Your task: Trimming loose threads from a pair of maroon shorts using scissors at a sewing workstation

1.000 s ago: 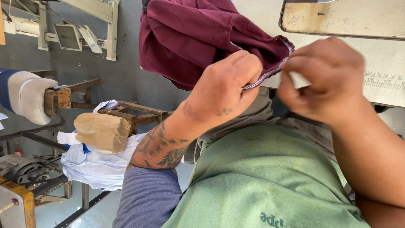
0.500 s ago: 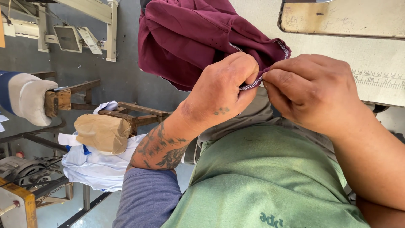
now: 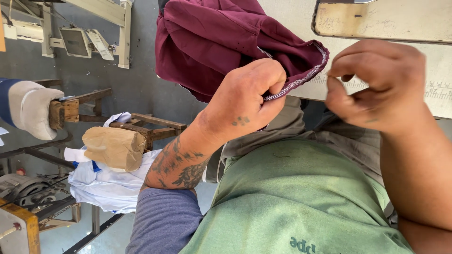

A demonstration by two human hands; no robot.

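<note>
My left hand (image 3: 245, 101), on a tattooed forearm with a blue sleeve, is closed on the maroon garment (image 3: 212, 42). It pinches the cloth just beside the grey overlock-stitched edge (image 3: 301, 81). The rest of the garment bunches above the hand. My right hand (image 3: 376, 84) hovers a short way to the right of that edge, not touching the cloth. Its thumb and forefinger are pinched together, and I see nothing between them. A green shirt (image 3: 301, 202) fills the lower middle of the view.
A white work surface with a printed ruler strip (image 3: 440, 91) lies behind my right hand, below a worn board (image 3: 386, 19). At left are a brown paper-wrapped bundle (image 3: 115, 148) on white cloth (image 3: 108, 186), a wooden frame (image 3: 153, 124), a padded white form (image 3: 28, 108) and a machine motor (image 3: 23, 188).
My right hand has let go of the stitched edge and pulled away to the right with its fingers pinched. My left hand keeps its grip on the maroon garment.
</note>
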